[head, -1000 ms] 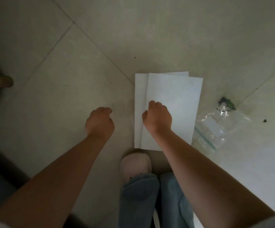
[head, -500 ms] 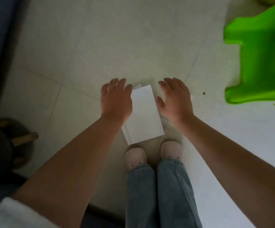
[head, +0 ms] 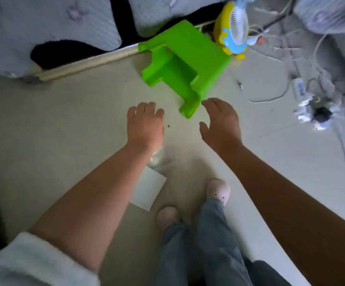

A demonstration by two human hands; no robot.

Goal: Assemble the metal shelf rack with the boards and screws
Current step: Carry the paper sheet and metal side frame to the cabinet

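Note:
A white board (head: 147, 190) lies flat on the tiled floor, partly hidden under my left forearm. A clear plastic bag (head: 157, 158) lies just beyond it, below my left wrist. My left hand (head: 144, 122) hovers in the air above the floor with relaxed fingers and holds nothing. My right hand (head: 222, 120) is raised beside it, fingers spread loosely and empty, close to a leg of the green stool (head: 185, 67). No metal rack parts or screws are visible.
The green plastic stool lies tipped on the floor ahead. A yellow toy fan (head: 232, 27) stands behind it. A power strip (head: 300, 90) with tangled cables lies at the right. Grey bedding (head: 49, 27) fills the upper left. My slippered feet (head: 217, 190) are below.
Both hands have lifted off the white boards and moved forward and apart. The view has swung up, and the stool, the fan and the cables now show.

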